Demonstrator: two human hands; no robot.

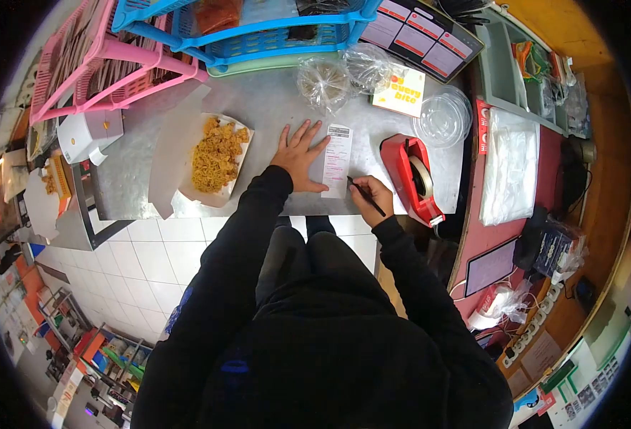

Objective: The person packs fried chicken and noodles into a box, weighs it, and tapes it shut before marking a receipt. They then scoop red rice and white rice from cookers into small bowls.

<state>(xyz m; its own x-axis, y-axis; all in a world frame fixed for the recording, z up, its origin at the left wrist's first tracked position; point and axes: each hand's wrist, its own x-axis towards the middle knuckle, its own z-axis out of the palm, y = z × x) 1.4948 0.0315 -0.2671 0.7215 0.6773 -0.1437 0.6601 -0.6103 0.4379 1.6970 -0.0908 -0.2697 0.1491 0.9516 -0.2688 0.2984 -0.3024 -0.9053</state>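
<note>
A long printed receipt (338,161) lies on the metal table (272,93). My left hand (302,157) rests flat with fingers spread, its fingertips at the receipt's left edge. In my right hand (373,200) is a dark pen (367,195), its tip at the lower right edge of the paper. Left of my left hand sits an open takeaway box (244,161) filled with noodles (219,156) and crumbly brown topping. A red tape dispenser (398,161) with a roll of tape stands just right of my right hand.
Blue (280,43) and pink baskets (108,50) stand along the back. Two plastic-wrapped bundles (323,80), a printed box (399,89), clear round lids (442,118) and a tablet (423,36) are at back right. Plastic bags (508,168) lie right; another food box (57,187) sits far left.
</note>
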